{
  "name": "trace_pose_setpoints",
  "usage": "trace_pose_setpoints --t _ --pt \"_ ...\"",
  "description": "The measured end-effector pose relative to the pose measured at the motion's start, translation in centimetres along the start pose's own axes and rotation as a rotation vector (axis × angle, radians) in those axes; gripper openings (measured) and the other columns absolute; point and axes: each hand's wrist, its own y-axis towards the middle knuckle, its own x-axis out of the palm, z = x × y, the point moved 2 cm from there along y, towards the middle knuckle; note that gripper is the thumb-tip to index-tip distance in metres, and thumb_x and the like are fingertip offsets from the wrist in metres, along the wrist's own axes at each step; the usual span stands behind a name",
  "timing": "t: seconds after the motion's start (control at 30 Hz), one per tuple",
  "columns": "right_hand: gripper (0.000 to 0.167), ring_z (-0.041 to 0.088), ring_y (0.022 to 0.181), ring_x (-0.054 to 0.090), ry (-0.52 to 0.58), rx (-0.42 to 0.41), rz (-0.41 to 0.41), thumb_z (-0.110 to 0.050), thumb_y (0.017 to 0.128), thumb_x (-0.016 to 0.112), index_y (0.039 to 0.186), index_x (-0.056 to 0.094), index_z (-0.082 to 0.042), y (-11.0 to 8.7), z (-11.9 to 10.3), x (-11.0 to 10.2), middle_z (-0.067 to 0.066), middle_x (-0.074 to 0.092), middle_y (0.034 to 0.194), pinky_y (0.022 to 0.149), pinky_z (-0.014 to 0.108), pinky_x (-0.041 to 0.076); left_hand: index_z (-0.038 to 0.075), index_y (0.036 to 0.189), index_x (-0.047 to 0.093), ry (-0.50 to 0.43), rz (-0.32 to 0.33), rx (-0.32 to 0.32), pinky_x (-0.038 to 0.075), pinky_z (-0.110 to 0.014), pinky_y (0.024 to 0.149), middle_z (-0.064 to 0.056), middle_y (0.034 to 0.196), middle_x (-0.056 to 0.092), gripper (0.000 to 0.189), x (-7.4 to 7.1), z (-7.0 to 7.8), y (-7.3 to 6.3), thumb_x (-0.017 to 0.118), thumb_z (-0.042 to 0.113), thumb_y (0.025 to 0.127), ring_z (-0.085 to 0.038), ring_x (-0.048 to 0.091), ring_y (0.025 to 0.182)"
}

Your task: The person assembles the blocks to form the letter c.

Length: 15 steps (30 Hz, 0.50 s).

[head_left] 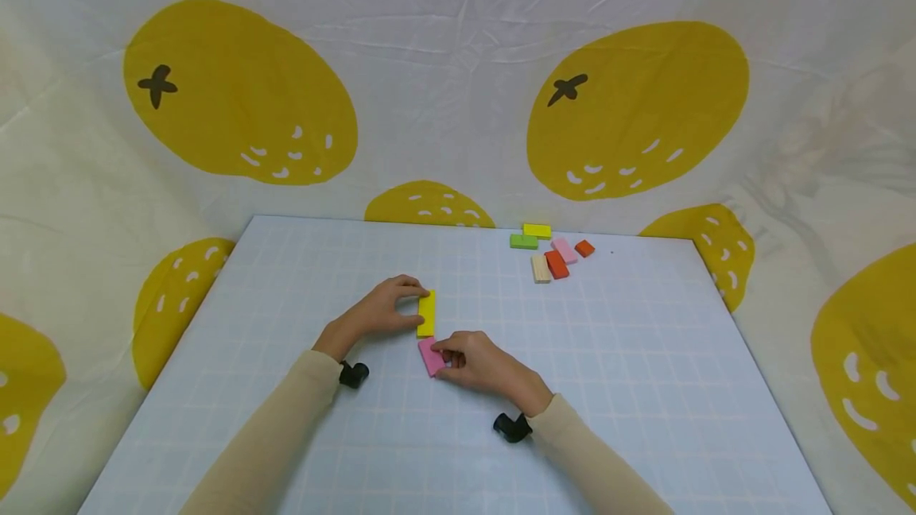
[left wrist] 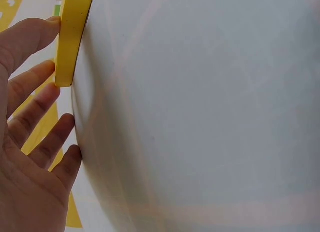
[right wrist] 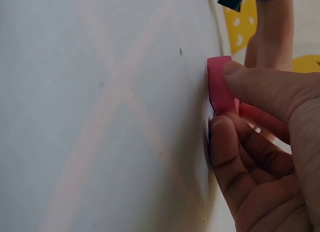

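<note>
A yellow block lies lengthwise on the table in front of me, its near end right by the pink block's far end. My left hand holds the yellow block with thumb and index finger; in the left wrist view the thumb rests on the side of the yellow block and the other fingers spread below. The pink block sits slightly slanted. From the right, my right hand pinches it, and the right wrist view shows the thumb against the pink block, other fingers curled beneath.
At the back right of the white gridded table lies a loose group: a yellow block, a green block, a pink block, a red block, a small orange-red piece and a plain wood block. A patterned cloth hangs behind.
</note>
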Motion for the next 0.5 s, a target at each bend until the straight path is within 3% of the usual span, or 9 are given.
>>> trace_pose_setpoints --t 0.27,0.5 --pt "0.041 0.004 0.078 0.056 0.011 0.019 -0.026 -0.026 0.092 0.079 0.128 0.070 -0.009 -0.2 -0.2 -0.4 -0.002 0.067 0.095 0.072 0.015 0.052 0.013 0.134 0.069 0.005 0.003 0.003 0.042 -0.057 0.113 -0.012 0.138 0.059 0.047 0.1 -0.1 0.0 0.078 0.031 0.091 -0.035 0.054 0.130" --pt "0.045 0.012 0.094 0.060 0.012 0.104 0.014 -0.036 0.095 0.075 0.132 0.068 -0.012 -0.9 1.5 -2.4 -0.002 0.068 0.106 0.083 0.024 0.055 0.017 0.135 0.068 -0.002 -0.019 -0.049 0.041 -0.056 0.115 -0.011 0.140 0.058 0.049 0.2 -0.1 0.2 0.078 0.034 0.091 -0.034 0.052 0.131"
